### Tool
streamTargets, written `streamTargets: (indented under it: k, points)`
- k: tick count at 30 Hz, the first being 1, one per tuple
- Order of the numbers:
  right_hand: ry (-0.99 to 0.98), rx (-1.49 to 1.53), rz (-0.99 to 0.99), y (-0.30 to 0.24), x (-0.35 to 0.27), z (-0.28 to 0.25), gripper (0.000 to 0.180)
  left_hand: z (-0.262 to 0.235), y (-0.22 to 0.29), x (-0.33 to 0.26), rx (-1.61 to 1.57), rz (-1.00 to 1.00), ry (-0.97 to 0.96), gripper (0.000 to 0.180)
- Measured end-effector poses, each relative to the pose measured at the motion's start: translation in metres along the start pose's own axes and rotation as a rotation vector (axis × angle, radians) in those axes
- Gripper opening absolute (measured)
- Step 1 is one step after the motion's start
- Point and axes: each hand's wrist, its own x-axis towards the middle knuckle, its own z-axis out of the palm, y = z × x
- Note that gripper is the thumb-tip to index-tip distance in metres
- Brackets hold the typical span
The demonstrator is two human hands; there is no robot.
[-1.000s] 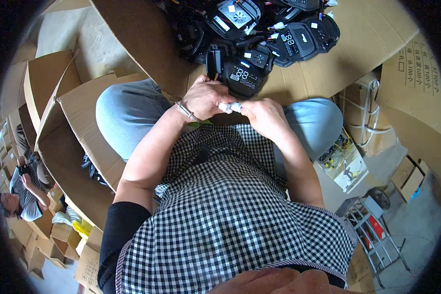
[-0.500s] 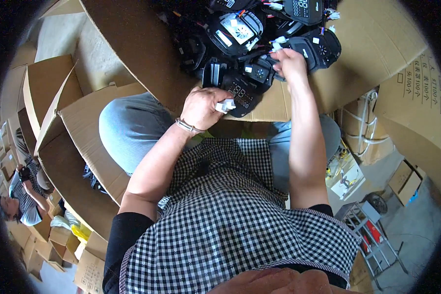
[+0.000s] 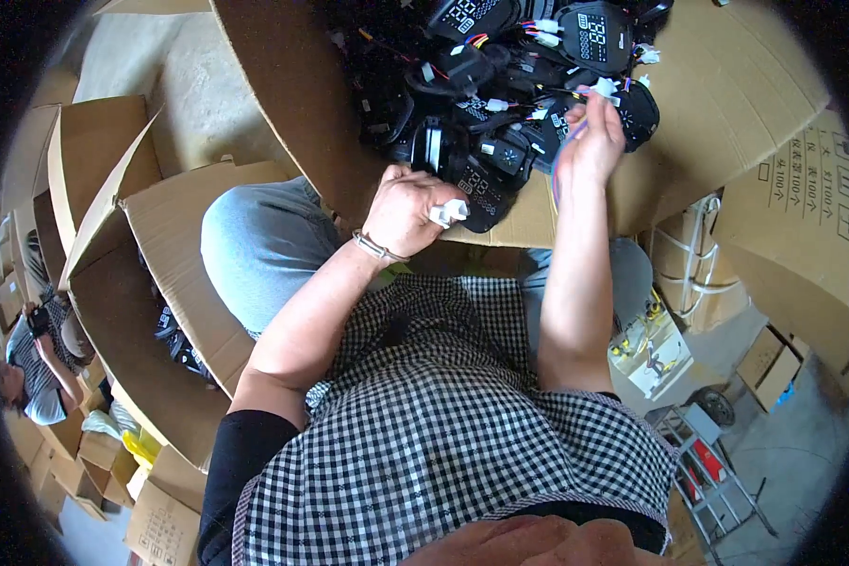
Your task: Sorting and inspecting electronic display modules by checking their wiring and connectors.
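My left hand (image 3: 406,209) is closed around a white plastic wire connector (image 3: 450,213), which pokes out between thumb and fingers. Just beyond those fingers lies a black display unit (image 3: 484,198). Farther right, my right hand (image 3: 596,146) pinches another white wire connector (image 3: 606,91), and thin coloured wires (image 3: 563,162) hang down beside the palm. Behind that hand is a black unit (image 3: 640,115) with a round grille pattern. A heap of similar units with white-plugged leads fills the cardboard box (image 3: 717,104) in front of me.
At left stand open cardboard boxes (image 3: 174,222), one with more black units inside. A co-worker (image 3: 42,363) is at the far left. On the right are a printed carton (image 3: 802,208) and a metal-framed cart (image 3: 712,462) on the floor.
My right hand has moved right and slightly toward me, lifting its connector with wires now trailing. My left hand has shifted slightly right. The unit with the silver label no longer shows that side.
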Motion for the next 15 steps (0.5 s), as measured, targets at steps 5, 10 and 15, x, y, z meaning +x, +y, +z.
streamTargets:
  k: [5,10,15]
  points:
    - [-0.362,-0.650,-0.204,-0.013,-0.077,-0.039,0.011,0.004,0.006,0.005,-0.068,0.049,0.223,0.023]
    - [-0.524,-0.952,-0.468,-0.028,-0.142,-0.023,0.012,0.007,0.012,0.008,-0.004,0.154,0.235,0.038]
    - [-0.609,-0.541,-0.017,-0.012,-0.164,-0.038,0.016,0.027,-0.006,0.005,-0.488,0.245,0.066,0.028]
